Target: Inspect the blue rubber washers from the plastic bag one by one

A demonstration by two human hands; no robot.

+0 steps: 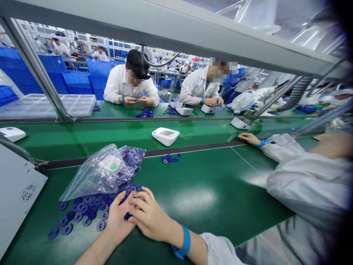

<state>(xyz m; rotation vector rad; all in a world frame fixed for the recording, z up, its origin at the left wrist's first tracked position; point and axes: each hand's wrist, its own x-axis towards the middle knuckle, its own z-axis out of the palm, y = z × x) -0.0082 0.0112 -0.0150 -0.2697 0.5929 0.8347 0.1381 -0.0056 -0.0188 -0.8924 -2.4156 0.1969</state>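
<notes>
My left hand (121, 217) is turned palm up above the green table, its fingers partly hidden behind my right hand (150, 215). The right hand, with a blue wrist strap (184, 243), curls its fingers down over the left palm. A dark purple washer (127, 216) shows between the right fingertips and the palm; whether more lie under the fingers is hidden. Just left of my hands spreads a heap of purple ring-shaped washers (82, 208). Behind the heap lies a clear plastic bag (110, 167) with more purple pieces inside and a green dot on a white label.
A white device with a screen (166, 136) sits on the conveyor belt (124, 132). A few small purple rings (170, 159) lie near its edge. A grey metal box (16, 198) stands left. A co-worker's sleeve (309, 176) reaches in from the right. A frame beam (165, 33) crosses overhead.
</notes>
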